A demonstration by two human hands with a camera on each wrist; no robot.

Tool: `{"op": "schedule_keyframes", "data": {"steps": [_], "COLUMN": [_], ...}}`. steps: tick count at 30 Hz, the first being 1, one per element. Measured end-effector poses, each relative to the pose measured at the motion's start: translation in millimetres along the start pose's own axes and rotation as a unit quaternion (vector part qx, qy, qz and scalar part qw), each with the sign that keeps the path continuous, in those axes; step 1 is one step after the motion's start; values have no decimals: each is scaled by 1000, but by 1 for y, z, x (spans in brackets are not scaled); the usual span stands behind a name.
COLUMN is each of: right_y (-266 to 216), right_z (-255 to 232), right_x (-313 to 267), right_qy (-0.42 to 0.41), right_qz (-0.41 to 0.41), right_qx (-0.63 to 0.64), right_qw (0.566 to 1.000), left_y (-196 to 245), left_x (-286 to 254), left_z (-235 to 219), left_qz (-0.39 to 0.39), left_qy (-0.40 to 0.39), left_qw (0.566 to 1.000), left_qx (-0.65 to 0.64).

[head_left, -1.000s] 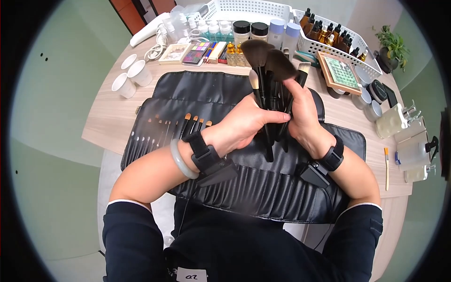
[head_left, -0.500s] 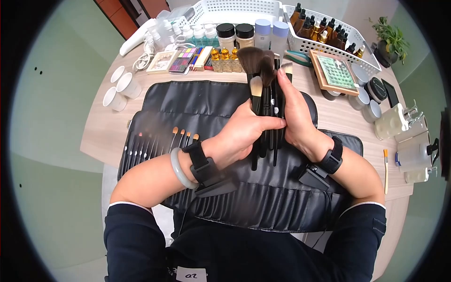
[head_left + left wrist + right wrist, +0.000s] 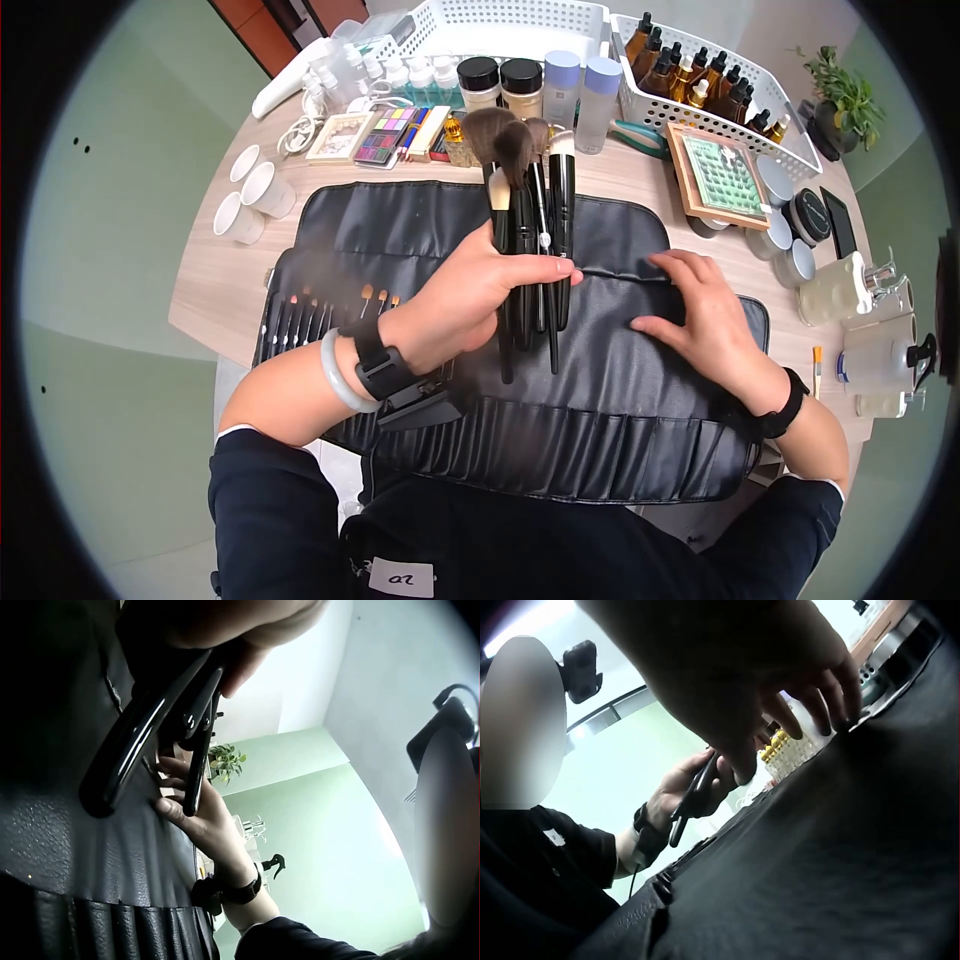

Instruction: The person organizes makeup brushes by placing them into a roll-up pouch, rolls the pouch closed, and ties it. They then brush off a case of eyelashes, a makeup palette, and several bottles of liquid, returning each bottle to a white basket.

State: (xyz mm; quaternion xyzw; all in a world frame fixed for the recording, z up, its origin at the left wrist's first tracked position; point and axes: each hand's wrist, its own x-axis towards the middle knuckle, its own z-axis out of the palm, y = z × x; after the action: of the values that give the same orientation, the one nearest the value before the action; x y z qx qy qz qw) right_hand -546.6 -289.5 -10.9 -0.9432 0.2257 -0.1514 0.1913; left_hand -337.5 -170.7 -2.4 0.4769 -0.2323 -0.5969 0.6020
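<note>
A bundle of several black-handled makeup brushes [image 3: 523, 225] is gripped in my left hand [image 3: 465, 290], bristles up, thumb across the handles. In the left wrist view the glossy handle ends [image 3: 124, 754] point down over black leather. Beneath both hands lies an unrolled black brush roll [image 3: 610, 350], with a row of pockets along its near edge. My right hand [image 3: 712, 325] is apart from the bundle, low over the roll's right side, fingers spread and slightly bent, holding nothing. Smaller brushes [image 3: 367, 297] sit in the roll's left part, partly behind my left forearm.
Behind the roll stand black-lidded jars [image 3: 479, 85], blue-capped bottles [image 3: 560, 88] and an eyeshadow palette [image 3: 383, 137]. A white basket [image 3: 645, 110] holds dropper bottles. White cups [image 3: 238, 218] stand left; a lash box [image 3: 725, 170], pump bottles [image 3: 835, 290] and a loose brush [image 3: 817, 370] are right.
My right hand has let go of the brush bundle and moved right and down to the roll. My left hand keeps hold of the brushes, now a little further left.
</note>
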Motion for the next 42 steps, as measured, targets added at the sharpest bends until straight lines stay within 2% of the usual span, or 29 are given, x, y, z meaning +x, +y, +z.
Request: {"op": "schedule_keyframes", "data": {"steps": [2, 5, 7, 9, 11, 17, 25, 27, 30, 35, 40, 42], "right_y": [11, 15, 21, 27, 33, 36, 38, 36, 32, 26, 18, 10], "right_z": [0, 1, 2, 1, 4, 9, 10, 9, 10, 12, 11, 11], "right_x": [0, 5, 11, 19, 22, 30, 29, 27, 28, 30, 32, 34], "right_qy": [-5, -23, -17, -66, -61, -67, -71, -69, -65, -57, -62, -74], "right_qz": [49, 77, 59, 147, 136, 123, 123, 120, 129, 152, 161, 180], "right_qx": [-47, -35, -29, 47, 72, 100, 83, 77, 69, 59, 50, 46], "right_qw": [998, 996, 998, 986, 986, 985, 986, 987, 987, 985, 984, 980], "left_y": [6, 9, 15, 17, 16, 15, -14, -19, -21, -16, -9, -6], "left_x": [-5, -13, -24, -37, -53, -105, -167, -177, -191, -197, -197, -197], "left_z": [0, -2, -1, -2, -5, -20, -59, -75, -91, -115, -133, -141], "left_qz": [-8, -15, -25, -25, -12, 0, -13, -49, -13, -11, -20, -48], "left_qy": [27, 36, 51, 74, 82, 186, 205, 213, 222, 242, 211, 193], "left_qw": [1000, 999, 998, 997, 996, 982, 978, 976, 974, 967, 973, 975], "left_qx": [-1, -10, -12, -26, -18, -15, -29, -18, -49, -74, -95, -101]}}
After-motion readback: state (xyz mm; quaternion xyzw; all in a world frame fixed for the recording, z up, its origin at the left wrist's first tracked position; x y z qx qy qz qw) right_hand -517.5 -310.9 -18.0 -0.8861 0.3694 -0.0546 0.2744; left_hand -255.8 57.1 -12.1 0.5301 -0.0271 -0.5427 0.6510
